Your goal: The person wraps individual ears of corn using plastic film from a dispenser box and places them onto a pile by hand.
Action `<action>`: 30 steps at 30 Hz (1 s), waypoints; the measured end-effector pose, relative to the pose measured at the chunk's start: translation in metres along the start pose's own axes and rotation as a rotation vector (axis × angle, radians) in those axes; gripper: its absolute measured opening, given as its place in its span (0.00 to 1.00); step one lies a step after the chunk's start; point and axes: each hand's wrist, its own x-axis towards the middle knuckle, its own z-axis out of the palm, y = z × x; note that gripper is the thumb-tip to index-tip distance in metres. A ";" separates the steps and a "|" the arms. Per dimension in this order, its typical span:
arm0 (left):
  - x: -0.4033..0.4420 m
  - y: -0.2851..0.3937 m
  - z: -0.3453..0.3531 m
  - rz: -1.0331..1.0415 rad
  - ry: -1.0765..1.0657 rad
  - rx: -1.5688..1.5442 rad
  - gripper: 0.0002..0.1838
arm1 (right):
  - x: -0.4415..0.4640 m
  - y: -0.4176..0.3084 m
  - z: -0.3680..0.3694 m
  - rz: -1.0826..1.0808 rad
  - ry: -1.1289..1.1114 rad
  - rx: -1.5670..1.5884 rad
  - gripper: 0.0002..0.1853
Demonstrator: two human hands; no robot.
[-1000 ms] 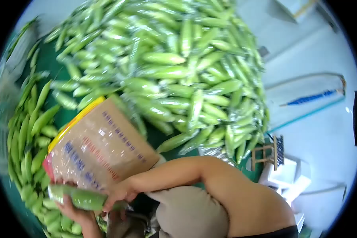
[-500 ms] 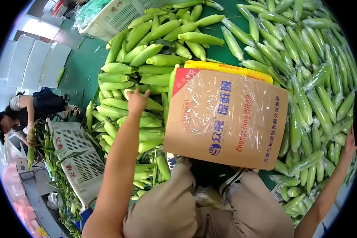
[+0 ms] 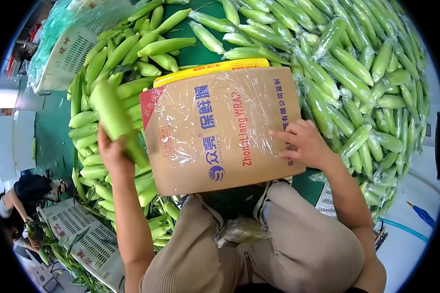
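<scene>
My left hand [image 3: 115,151] is closed round an ear of corn [image 3: 110,107] in its green husk, lifted and slightly blurred, left of the cardboard. The printed cardboard sheet [image 3: 181,166], with clear film on its surface, lies in front of my knees. Over its right side is my right hand [image 3: 303,145], fingers apart and holding nothing; whether it touches the film I cannot tell. A yellow box [image 3: 210,71] sits behind the cardboard's far edge. Unwrapped corn [image 3: 95,172] is heaped beside my left hand.
Film-wrapped corn [image 3: 347,66] is piled high on the right. A white crate with green netting [image 3: 66,56] stands far left. Nearer left are another white crate [image 3: 85,241], loose husks and a co-worker [image 3: 27,200] handling corn.
My left hand has picked up an ear of corn from the heap. My right hand has come from the far-right pile to the cardboard. The view has turned to the right.
</scene>
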 end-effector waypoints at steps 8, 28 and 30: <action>-0.030 -0.013 0.128 0.595 -0.711 1.031 0.37 | -0.003 0.003 0.056 -0.077 0.728 0.392 0.08; -0.057 -0.058 0.036 0.661 0.019 0.955 0.06 | 0.075 -0.040 0.016 -0.119 0.308 -0.058 0.42; -0.080 -0.059 0.038 0.630 0.100 0.726 0.07 | 0.063 -0.051 0.017 -0.204 0.191 0.106 0.41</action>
